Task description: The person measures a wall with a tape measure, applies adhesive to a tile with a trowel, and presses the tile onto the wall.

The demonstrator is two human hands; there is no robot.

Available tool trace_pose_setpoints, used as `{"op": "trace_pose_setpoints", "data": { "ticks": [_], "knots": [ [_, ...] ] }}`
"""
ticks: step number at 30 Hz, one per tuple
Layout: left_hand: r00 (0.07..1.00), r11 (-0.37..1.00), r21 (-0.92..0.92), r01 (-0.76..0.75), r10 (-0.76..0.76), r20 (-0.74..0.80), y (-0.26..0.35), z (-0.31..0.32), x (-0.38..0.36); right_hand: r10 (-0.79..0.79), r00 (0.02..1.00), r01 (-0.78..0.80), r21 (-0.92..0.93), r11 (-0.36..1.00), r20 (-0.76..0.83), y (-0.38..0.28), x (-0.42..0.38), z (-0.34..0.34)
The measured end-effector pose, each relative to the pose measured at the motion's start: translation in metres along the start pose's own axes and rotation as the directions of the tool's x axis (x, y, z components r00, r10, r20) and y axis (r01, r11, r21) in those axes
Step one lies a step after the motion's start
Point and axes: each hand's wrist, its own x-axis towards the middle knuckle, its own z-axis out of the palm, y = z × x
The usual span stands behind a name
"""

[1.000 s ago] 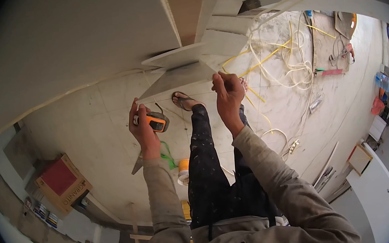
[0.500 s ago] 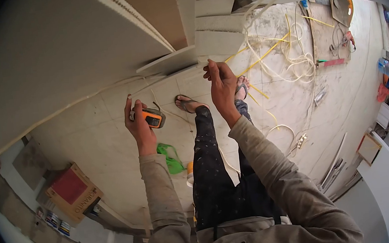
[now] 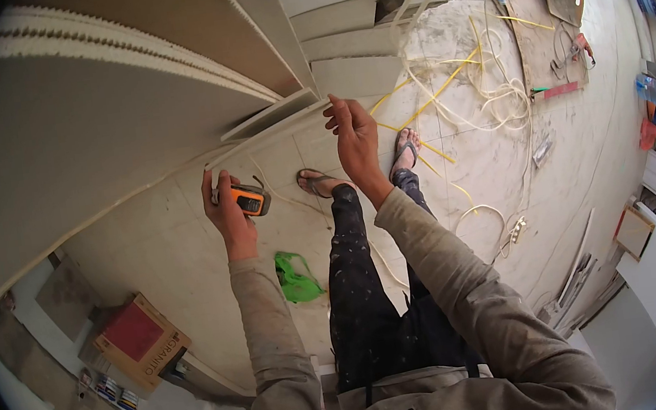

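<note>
Clamps orange-and-black tape measure (image 3: 251, 200) in left hand (image 3: 231, 215), thumb and fingers closed around the casing. Extends left index fingertip to near end of thin pale panel (image 3: 270, 136), seen almost edge-on, spanning between the hands. Brings fingertips of right hand (image 3: 356, 138) to the panel's other end, fingers curled; cannot tell whether pinched or merely touching. Beyond the panel: tall leaning boards (image 3: 129, 119) with rough, pale edges. Below the grip, on tiled floor (image 3: 186, 247): two sandalled feet (image 3: 406, 150). Nearer the body from left hand: crumpled green bag (image 3: 298, 278); farther out to its left, carton (image 3: 144, 342) marked "GRANITO". To right of right hand: loosely looped pale cable (image 3: 504, 93) among yellow strips (image 3: 451, 85).
</note>
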Motion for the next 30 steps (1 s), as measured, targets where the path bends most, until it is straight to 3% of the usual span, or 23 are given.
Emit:
{"op": "trace_pose_setpoints", "data": {
  "ticks": [13, 15, 17, 20, 21, 25, 27, 30],
  "knots": [
    [0.997, 0.998, 0.053, -0.020, 0.016, 0.072, 0.014, 0.003, -0.002, -0.024, 1.000, 0.024, -0.009, 1.000, 0.004, -0.012, -0.003, -0.001],
    [0.997, 0.995, 0.104, -0.006, -0.002, 0.073, 0.015, 0.003, 0.003, -0.063, 0.995, 0.076, -0.168, 0.983, 0.077, -0.013, 0.002, -0.009],
    [0.997, 0.991, 0.132, -0.005, -0.005, 0.075, 0.015, 0.001, 0.008, -0.133, 0.987, 0.142, -0.098, 0.985, 0.086, -0.014, 0.003, -0.020],
    [0.996, 0.974, 0.226, 0.007, -0.028, 0.089, 0.016, 0.002, 0.004, -0.046, 0.974, 0.084, -0.162, 0.983, 0.223, -0.015, -0.003, -0.041],
    [0.993, 0.958, 0.286, 0.017, -0.051, 0.111, 0.018, -0.002, 0.000, -0.048, 0.977, 0.078, -0.139, 0.987, 0.207, -0.009, -0.010, -0.052],
    [0.976, 0.875, 0.477, 0.084, -0.168, 0.136, -0.008, -0.039, -0.014, 0.234, 0.915, -0.185, -0.174, 0.967, 0.328, 0.039, -0.042, -0.132],
    [0.968, 0.774, 0.631, 0.048, -0.192, 0.162, -0.013, -0.036, -0.054, 0.267, 0.935, -0.188, -0.312, 0.931, 0.233, 0.073, -0.070, -0.191],
    [0.885, 0.582, 0.805, 0.119, -0.430, 0.180, -0.025, -0.031, -0.120, 0.376, 0.915, -0.275, -0.453, 0.848, 0.147, 0.114, -0.117, -0.306]
  ]
}}
